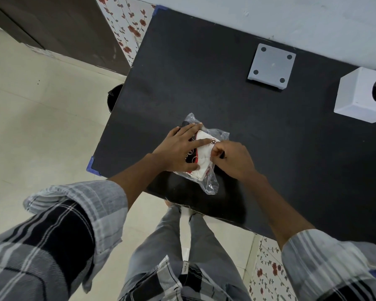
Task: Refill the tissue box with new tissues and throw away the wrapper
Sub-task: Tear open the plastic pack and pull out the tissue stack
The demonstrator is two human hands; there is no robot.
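Observation:
A pack of tissues in a clear plastic wrapper (208, 183) with red, black and white print lies near the front edge of the black table (258, 127). My left hand (178, 148) lies flat on top of the pack, fingers spread, pressing it down. My right hand (232, 158) pinches the wrapper at the pack's right side, fingers closed on the plastic. The white tissue box (363, 96), with a round hole in one face, stands at the table's far right. Its flat white base plate (271, 66) with corner holes lies apart from it, farther back.
A dark bin (114, 98) stands on the floor just off the table's left edge, mostly hidden. A floral wall panel (128, 27) and a dark cabinet (59, 29) are at the back left. My legs stand at the table's front edge.

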